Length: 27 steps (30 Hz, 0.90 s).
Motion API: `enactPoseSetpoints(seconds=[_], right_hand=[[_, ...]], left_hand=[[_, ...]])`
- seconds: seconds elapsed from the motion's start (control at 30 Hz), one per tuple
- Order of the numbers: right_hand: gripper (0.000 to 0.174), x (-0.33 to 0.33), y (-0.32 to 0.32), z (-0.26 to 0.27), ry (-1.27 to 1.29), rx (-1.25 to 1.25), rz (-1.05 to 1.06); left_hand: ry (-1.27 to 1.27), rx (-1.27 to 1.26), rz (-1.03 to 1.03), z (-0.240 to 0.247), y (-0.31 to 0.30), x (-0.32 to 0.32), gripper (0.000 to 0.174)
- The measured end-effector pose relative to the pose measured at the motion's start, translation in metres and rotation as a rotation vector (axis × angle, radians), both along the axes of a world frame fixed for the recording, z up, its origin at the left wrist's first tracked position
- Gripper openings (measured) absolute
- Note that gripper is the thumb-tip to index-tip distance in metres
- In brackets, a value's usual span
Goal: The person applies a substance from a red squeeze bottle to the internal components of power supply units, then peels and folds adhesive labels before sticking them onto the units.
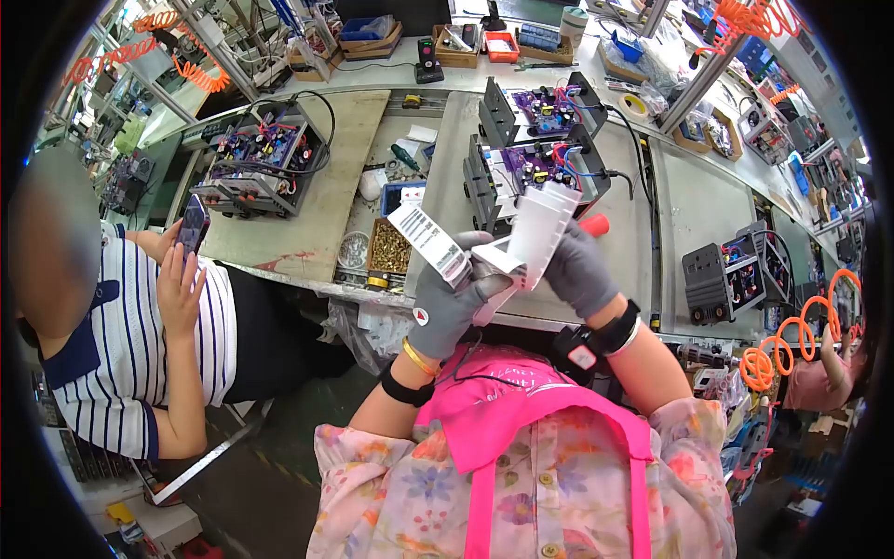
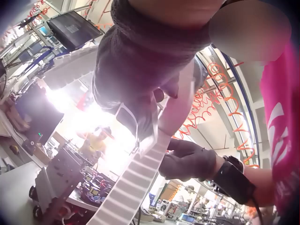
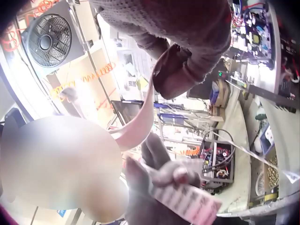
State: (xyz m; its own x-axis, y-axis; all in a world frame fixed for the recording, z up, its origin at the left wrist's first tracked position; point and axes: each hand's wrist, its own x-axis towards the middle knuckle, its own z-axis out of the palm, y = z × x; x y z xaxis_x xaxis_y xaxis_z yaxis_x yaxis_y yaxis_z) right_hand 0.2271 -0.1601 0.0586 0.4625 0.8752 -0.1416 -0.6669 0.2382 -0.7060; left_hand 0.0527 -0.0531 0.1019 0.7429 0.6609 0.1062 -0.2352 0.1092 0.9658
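Note:
My gloved left hand (image 1: 445, 312) grips a strip of white labels (image 1: 424, 240) printed with dark text and lines. A paler length of the same kind of strip (image 1: 545, 228) stands up between my hands. Its upper part is held by my gloved right hand (image 1: 582, 275), fingers curled at its edge. In the left wrist view the strip (image 2: 136, 183) hangs long, with rows of pale bands across it. From the right wrist view, a curved length of strip (image 3: 140, 122) runs from the right fingers down towards the left hand (image 3: 150, 192).
Two opened units with purple circuit boards (image 1: 545, 163) stand just beyond my hands. Another opened unit (image 1: 261, 154) is to the left and one more (image 1: 736, 270) to the right. A bin of brass parts (image 1: 389, 250) sits left of my hands. A person with a phone (image 1: 193, 225) is at the left.

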Motion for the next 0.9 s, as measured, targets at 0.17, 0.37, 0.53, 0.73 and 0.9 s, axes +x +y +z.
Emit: enactPoseSetpoints(seconds=[0.17,0.37,0.53,0.73,0.9], right_hand=[[0.030,0.036,0.000,0.045,0.002,0.053,-0.151],[0.034,0.061,0.004,0.091,-0.184,0.040,-0.207],[0.042,0.099,0.012,0.100,-0.372,0.008,-0.266],[0.046,0.110,0.009,0.117,-0.388,-0.048,-0.246],[0.047,0.112,0.008,0.116,-0.416,0.000,-0.274]], left_hand=[[-0.104,-0.420,0.030,-0.025,0.016,-0.018,0.050],[-0.124,-0.679,-0.037,-0.064,0.021,-0.035,0.040],[-0.316,-1.033,-0.115,-0.076,0.036,-0.031,0.041],[-0.247,-0.960,-0.082,-0.057,0.043,-0.023,0.037],[-0.290,-0.900,-0.114,-0.059,0.044,-0.022,0.037]])
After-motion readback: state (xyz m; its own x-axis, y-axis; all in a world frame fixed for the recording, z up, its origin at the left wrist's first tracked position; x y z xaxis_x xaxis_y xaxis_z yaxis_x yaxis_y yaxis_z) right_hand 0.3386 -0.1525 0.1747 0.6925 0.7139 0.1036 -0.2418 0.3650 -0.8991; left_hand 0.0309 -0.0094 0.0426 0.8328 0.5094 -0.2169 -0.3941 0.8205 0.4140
